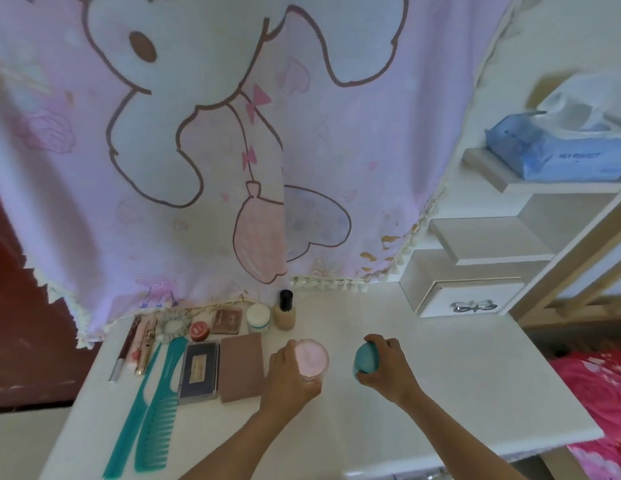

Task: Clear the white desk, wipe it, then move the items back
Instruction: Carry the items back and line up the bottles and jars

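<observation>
Desk surface (423, 393), white, lies bare from its centre out to three o'clock, where the edge drops toward rose-print bedding (600, 393). A drawer box (465, 292) stands at one o'clock. Two teal combs (153, 410), a brown palette (240, 367) and smaller cosmetics crowd the nine-to-eleven side under the curtain (198, 133) hem.

The left hand (288, 372) curls round a pink-lidded jar (312, 358) just beside the palette. The right hand (385, 367) wraps its fingers over a round teal case (364, 360) near centre, apart from the jar.

Whether these are leaving or returning I cannot tell. Either way, carry each raised, keep the jar off the palette, and travel over the open right half, well short of the edge.
</observation>
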### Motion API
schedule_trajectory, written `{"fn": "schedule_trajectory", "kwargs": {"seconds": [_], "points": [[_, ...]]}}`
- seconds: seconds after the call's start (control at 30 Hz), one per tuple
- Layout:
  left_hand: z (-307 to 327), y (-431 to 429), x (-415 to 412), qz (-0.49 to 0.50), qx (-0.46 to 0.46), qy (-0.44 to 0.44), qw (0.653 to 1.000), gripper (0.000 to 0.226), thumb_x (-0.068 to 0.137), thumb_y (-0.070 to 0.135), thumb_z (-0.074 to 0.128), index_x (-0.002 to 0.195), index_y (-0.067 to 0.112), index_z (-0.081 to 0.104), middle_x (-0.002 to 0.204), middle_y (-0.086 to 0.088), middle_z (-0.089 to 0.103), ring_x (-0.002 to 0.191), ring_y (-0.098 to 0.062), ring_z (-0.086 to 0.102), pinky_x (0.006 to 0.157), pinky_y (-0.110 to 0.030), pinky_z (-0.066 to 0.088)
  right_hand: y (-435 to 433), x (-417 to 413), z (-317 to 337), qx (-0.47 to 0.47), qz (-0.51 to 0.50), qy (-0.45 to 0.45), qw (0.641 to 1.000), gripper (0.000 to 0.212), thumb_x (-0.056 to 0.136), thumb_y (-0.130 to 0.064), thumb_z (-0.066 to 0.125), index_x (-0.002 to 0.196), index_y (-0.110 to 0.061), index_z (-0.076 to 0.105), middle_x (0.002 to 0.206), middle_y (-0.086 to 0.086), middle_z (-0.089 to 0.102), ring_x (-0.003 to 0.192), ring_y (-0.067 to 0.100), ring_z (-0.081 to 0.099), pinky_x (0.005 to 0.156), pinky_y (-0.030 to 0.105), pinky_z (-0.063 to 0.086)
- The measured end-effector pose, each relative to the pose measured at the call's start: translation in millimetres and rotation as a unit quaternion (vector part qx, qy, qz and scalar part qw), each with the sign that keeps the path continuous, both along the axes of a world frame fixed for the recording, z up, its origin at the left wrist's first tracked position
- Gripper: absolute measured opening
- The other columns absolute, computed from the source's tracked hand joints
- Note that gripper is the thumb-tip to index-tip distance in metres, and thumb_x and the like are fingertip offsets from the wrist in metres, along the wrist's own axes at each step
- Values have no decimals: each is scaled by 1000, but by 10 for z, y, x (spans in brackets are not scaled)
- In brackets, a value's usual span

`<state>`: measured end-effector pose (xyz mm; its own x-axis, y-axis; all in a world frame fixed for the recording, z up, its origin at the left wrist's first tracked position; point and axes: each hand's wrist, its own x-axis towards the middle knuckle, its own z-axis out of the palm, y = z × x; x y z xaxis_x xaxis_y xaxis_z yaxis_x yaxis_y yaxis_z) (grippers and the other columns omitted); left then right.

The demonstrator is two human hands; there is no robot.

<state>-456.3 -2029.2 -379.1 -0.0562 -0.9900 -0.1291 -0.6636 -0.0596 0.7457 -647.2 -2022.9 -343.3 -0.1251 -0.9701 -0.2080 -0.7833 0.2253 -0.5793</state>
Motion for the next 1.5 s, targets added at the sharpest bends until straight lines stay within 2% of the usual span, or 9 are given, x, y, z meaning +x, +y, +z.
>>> {"fn": "schedule_trajectory", "kwargs": {"seconds": [0.27, 0.43, 0.53, 0.7, 0.9, 1.1, 1.23, 1.33, 1.5], "points": [[-155, -454, -56, 39, 36, -32, 998, 76, 68, 29, 70, 133, 14, 33, 126, -7, 45, 115, -22, 42, 90, -25, 38, -724, 60, -209, 20, 85, 10, 996, 68, 71, -24, 72, 130, -22, 37, 123, 8, 36, 113, 24, 42, 95, 26, 41], [-219, -488, 23, 25, 20, -127, 991, 77, 72, 45, 63, 137, 20, 29, 131, 5, 46, 120, -14, 42, 95, -19, 31, -971, 289, -365, 34, 158, 5, 987, 69, 72, -23, 70, 131, -23, 36, 126, 8, 34, 116, 25, 41, 96, 27, 39], [-232, -521, 64, 38, 9, -144, 989, 73, 73, 48, 61, 135, 25, 30, 130, 9, 46, 120, -10, 42, 93, -19, 30, -1099, 365, -419, 30, 171, 4, 985, 68, 72, -23, 69, 131, -23, 36, 126, 8, 34, 117, 26, 40, 95, 28, 39], [-279, -555, 122, 29, -4, -199, 980, 75, 75, 57, 53, 137, 24, 25, 135, 10, 40, 125, -8, 37, 99, -18, 27, -1323, 418, -444, 18, 171, 5, 985, 68, 73, -23, 68, 132, -22, 35, 125, 10, 34, 114, 27, 39, 92, 29, 38], [-329, -562, 129, 19, 4, -297, 955, 93, 76, 67, 43, 146, 17, 7, 149, 6, 24, 135, -11, 23, 107, -25, 19, -1591, 530, -408, 20, 164, 0, 986, 70, 72, -24, 70, 132, -20, 34, 125, 12, 34, 114, 30, 41, 93, 33, 40], [-304, -581, 185, 12, 9, -285, 958, 100, 71, 67, 51, 146, 18, 5, 148, 5, 24, 135, -14, 23, 108, -28, 19, -1687, 562, -448, 23, 157, -6, 987, 71, 72, -24, 73, 132, -19, 35, 126, 13, 34, 115, 31, 40, 96, 34, 40], [-260, -523, 222, 41, -47, -260, 964, 97, 67, 70, 55, 143, 17, 25, 138, 1, 42, 126, -18, 41, 103, -31, 32, -1730, 576, -453, 3, 154, -19, 988, 73, 72, -22, 74, 134, -17, 36, 129, 15, 32, 119, 33, 39, 98, 34, 38], [-251, -440, 315, 43, -40, -244, 968, 90, 72, 73, 43, 143, 25, 17, 143, 8, 31, 131, -10, 30, 106, -24, 22, -1739, 591, -439, -4, 157, -19, 987, 75, 73, -22, 74, 136, -18, 34, 134, 16, 29, 123, 34, 36, 101, 36, 35], [-201, -219, 498, 53, -37, -208, 976, 79, 81, 64, 43, 144, 26, 12, 147, 9, 23, 135, -10, 21, 110, -24, 19, -1546, 514, -430, -30, 136, 10, 990, 80, 75, -20, 73, 141, -19, 28, 143, 17, 22, 132, 35, 25, 105, 38, 32]]}}
